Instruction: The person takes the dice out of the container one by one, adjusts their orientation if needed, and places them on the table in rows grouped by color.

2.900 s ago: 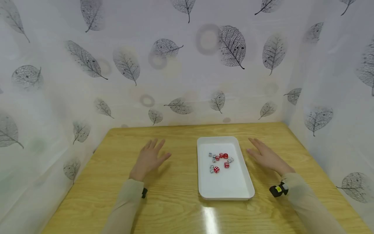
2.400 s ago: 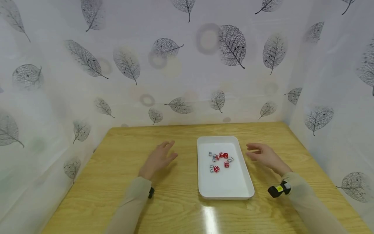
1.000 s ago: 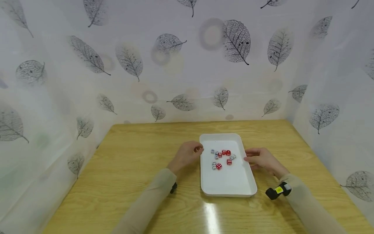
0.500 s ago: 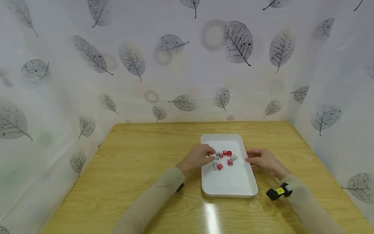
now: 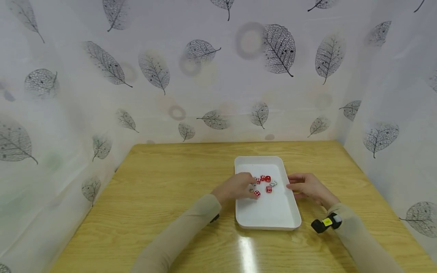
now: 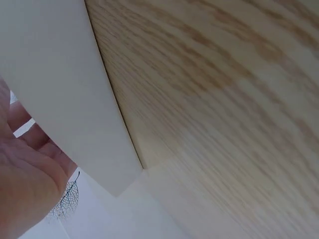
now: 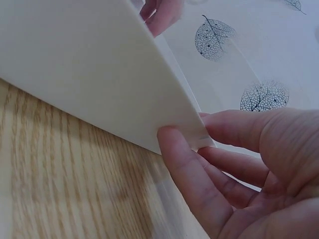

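Note:
A white rectangular tray [image 5: 268, 218] lies on the table with several small dice inside, red die [image 5: 268, 189] and white die [image 5: 273, 183] among them. My left hand [image 5: 237, 185] reaches over the tray's left rim, thumb and fingers spread apart around dice on the left of the group. The thumb is beside a red die [image 5: 257, 193]; white dice there are partly covered. In the left wrist view, the tray wall [image 6: 75, 99] hides most of the fingers. My right hand [image 5: 308, 187] holds the tray's right side, thumb at the rim and fingers against the outer wall [image 7: 114, 79].
The tray stands right of centre on a wood-grain table [image 5: 177, 167]. A pale curtain [image 5: 218, 83] with leaf prints surrounds the table at the back and sides. A black wrist device [image 5: 326, 223] sits on the right wrist.
My left hand has moved right from the table, past the tray's left rim, to the dice. My right hand has come to the tray's right side and stays there.

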Demonstrator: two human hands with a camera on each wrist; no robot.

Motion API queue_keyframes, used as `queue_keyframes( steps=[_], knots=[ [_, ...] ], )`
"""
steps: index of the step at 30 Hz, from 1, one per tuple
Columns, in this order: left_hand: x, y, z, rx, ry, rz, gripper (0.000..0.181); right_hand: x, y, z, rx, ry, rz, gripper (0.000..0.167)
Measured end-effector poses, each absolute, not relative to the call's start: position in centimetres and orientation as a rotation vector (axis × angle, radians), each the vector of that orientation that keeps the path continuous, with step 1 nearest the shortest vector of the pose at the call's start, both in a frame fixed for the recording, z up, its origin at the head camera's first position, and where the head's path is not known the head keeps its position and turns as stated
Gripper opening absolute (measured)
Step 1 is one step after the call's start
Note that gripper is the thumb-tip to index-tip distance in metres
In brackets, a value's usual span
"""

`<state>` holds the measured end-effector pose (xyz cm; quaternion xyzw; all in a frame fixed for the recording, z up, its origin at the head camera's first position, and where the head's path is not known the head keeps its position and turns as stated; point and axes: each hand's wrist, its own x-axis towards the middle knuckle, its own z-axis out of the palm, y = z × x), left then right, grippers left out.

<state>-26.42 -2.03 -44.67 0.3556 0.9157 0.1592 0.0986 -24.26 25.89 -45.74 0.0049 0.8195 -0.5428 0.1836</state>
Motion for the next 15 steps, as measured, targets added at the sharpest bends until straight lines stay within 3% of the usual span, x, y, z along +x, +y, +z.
queue_keyframes(
  steps=[7,15],
  knots=[
    [-26.59,-1.53,-45.15,1.101,2.702,0.393,0.049,-24.34,25.98,-45.84,0.008,2.337,-1.511,0.061],
    [-26.63,-1.09,-45.13,1.108,2.687,0.336,0.038,-24.51,25.95,-45.90,0.016,2.340,-1.510,0.060]
  ],
)
